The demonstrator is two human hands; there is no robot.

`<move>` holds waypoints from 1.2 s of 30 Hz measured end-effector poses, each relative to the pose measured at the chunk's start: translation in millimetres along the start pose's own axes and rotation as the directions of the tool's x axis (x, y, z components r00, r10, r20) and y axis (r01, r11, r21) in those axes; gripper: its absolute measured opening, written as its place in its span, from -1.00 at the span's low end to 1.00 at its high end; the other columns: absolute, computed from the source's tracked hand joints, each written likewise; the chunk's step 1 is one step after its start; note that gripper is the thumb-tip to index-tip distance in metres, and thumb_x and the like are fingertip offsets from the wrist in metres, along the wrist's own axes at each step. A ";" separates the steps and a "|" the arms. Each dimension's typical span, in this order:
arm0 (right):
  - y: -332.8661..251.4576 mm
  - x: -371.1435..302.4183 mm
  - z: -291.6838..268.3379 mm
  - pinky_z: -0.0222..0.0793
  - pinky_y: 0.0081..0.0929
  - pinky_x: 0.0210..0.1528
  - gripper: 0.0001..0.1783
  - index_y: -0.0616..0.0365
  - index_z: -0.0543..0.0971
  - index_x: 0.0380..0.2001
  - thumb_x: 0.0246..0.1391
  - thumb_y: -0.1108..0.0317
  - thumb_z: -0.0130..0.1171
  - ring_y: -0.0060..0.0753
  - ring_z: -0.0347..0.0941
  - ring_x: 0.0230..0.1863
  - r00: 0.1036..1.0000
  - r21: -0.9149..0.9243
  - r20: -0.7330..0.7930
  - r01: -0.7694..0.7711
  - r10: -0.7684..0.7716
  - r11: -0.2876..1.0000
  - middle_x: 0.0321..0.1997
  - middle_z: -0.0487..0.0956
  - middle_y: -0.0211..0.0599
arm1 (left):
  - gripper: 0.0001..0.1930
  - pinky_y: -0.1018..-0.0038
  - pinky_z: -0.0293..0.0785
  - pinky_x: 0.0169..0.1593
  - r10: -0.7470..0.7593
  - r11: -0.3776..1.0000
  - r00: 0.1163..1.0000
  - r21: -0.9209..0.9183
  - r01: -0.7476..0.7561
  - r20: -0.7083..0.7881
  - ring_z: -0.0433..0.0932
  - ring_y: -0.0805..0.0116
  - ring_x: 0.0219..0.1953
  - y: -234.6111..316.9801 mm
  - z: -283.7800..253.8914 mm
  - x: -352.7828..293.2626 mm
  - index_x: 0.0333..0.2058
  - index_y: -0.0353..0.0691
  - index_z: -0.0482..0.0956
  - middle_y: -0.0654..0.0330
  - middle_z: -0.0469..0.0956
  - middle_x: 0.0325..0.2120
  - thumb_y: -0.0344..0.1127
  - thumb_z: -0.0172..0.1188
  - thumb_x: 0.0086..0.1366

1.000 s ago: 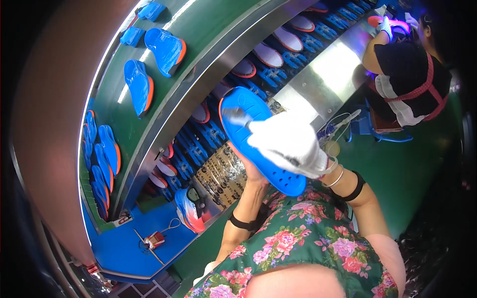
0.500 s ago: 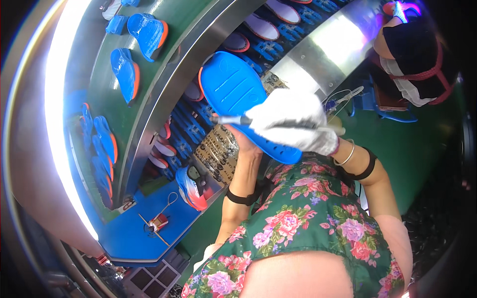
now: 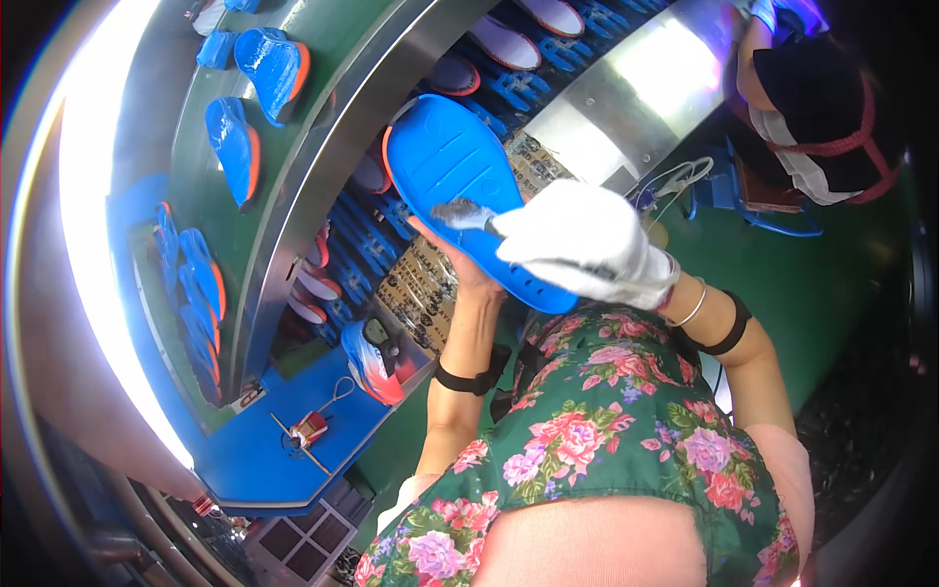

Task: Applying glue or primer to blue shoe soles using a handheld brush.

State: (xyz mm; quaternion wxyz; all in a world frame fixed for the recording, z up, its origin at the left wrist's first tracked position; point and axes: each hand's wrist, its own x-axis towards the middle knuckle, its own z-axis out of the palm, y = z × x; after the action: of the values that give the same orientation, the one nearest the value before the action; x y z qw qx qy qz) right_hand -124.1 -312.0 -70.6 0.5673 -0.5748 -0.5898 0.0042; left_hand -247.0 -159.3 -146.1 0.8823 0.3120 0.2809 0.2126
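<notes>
A blue shoe sole (image 3: 450, 147) with an orange rim is held up in front of my floral apron, its grooved face toward me. My bare left hand (image 3: 469, 269) grips it from beneath along the left edge; most of its fingers are hidden under the sole. In a white glove, my right hand (image 3: 582, 240) is closed on a brush (image 3: 465, 214) whose dark, flat bristles lie over the middle of the sole. The glove covers the brush's handle and part of the sole's near half.
Blue soles (image 3: 235, 147) lie on a green conveyor belt (image 3: 333, 34) at left. Behind the metal rail are white-lined uppers (image 3: 506, 44) and printed cardboard (image 3: 425, 293). On a blue table (image 3: 254, 455) sit a shoe (image 3: 372, 360) and a small red container (image 3: 310, 428). A co-worker (image 3: 817, 108) sits far right.
The brush tip has moved from the sole's left edge inward and nearer, and its bristles now show broadside. The sole and both hands have shifted slightly left.
</notes>
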 end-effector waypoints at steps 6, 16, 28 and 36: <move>-1.0 -19.0 -0.9 0.59 -0.34 -0.01 -0.84 0.15 0.72 -0.28 0.01 0.53 0.40 -0.34 0.69 -0.15 0.900 0.509 -0.042 -0.353 0.433 0.785 -0.20 0.73 -0.18 | 0.19 0.05 0.61 -0.01 -0.058 0.977 0.959 -0.181 0.112 0.279 0.61 -0.04 -0.13 -3.0 -1.1 2.0 0.28 -0.24 0.22 -0.13 0.58 -0.11 0.79 -0.27 0.07; -10.5 -42.8 -9.1 0.59 -0.38 -0.14 -0.86 0.13 0.75 -0.35 -0.04 0.51 0.44 -0.27 0.68 -0.23 0.928 0.464 -0.051 -0.306 0.370 0.831 -0.23 0.74 -0.23 | 0.36 0.02 0.50 0.01 -0.095 0.918 0.869 -0.296 0.265 0.485 0.56 -0.03 -0.17 -10.9 15.0 5.4 -0.02 -0.46 0.47 -0.12 0.60 -0.25 0.92 -0.13 -0.25; -13.3 -57.6 -14.2 0.58 -0.42 -0.15 -0.85 0.14 0.75 -0.33 -0.04 0.55 0.44 -0.24 0.68 -0.24 0.897 0.438 -0.106 -0.345 0.429 0.830 -0.24 0.73 -0.21 | 0.22 0.02 0.50 -0.11 0.076 0.934 0.940 -0.355 0.050 0.333 0.60 0.05 -0.34 -19.7 18.3 15.3 0.11 -0.20 0.42 -0.03 0.61 -0.31 0.87 -0.18 -0.13; -13.6 -71.9 -27.6 0.57 -0.36 -0.16 -0.85 0.14 0.75 -0.35 -0.06 0.53 0.46 -0.24 0.67 -0.25 0.943 0.464 0.007 -0.298 0.333 0.834 -0.20 0.73 -0.21 | 0.23 0.01 0.52 -0.11 0.057 0.901 0.912 -0.415 0.128 0.405 0.61 0.03 -0.31 -20.5 19.4 19.6 0.18 -0.22 0.38 -0.03 0.62 -0.27 0.84 -0.12 -0.12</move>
State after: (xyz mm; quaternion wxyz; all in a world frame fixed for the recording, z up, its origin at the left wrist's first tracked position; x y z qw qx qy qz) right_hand -136.6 -383.5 -99.5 0.6996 -0.5136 -0.4476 0.2156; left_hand -216.0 -171.5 -154.4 0.9721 0.1405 0.0425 0.1832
